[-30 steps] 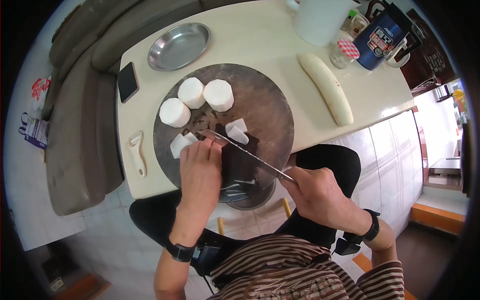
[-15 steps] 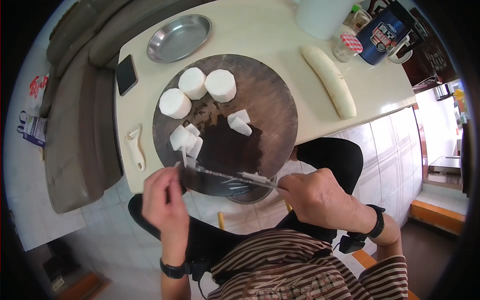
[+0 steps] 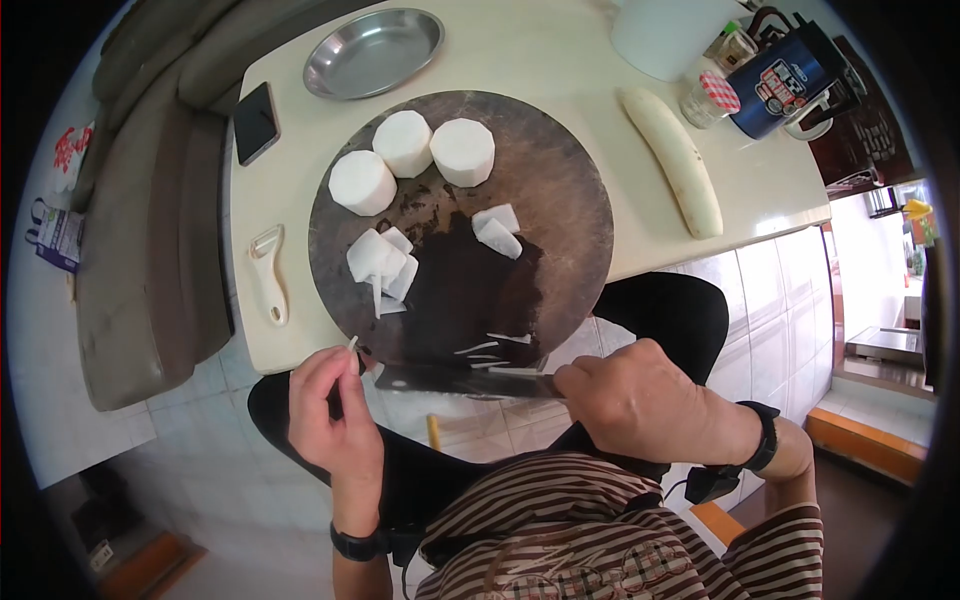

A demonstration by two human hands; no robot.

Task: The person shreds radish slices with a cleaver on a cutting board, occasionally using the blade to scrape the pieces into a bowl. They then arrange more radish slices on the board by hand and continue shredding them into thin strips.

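My right hand [image 3: 625,400] grips the handle of a kitchen knife [image 3: 450,381], its dark blade level along the near edge of the round chopping board [image 3: 560,200]. A thin white strip [image 3: 352,343] sticks up from the pinched fingertips of my left hand [image 3: 335,405], just past the blade's left end. Thin white slivers [image 3: 485,350] lie on the wet board behind the blade. Cut white radish pieces [image 3: 370,255] are piled at the left, and two more pieces [image 3: 497,230] lie near the middle. Three thick peeled radish chunks [image 3: 402,145] stand at the back.
A long white radish [image 3: 675,165] lies right of the board. A steel dish [image 3: 373,55], a phone [image 3: 256,124] and a peeler [image 3: 267,277] are to the left. At the back right stand a white container [image 3: 665,35], a jar [image 3: 710,100] and a blue flask [image 3: 782,85].
The knife has moved down and levelled out at the board's near edge. A radish strip now lies beside the left pile, and slivers show behind the blade. The view has shifted slightly.
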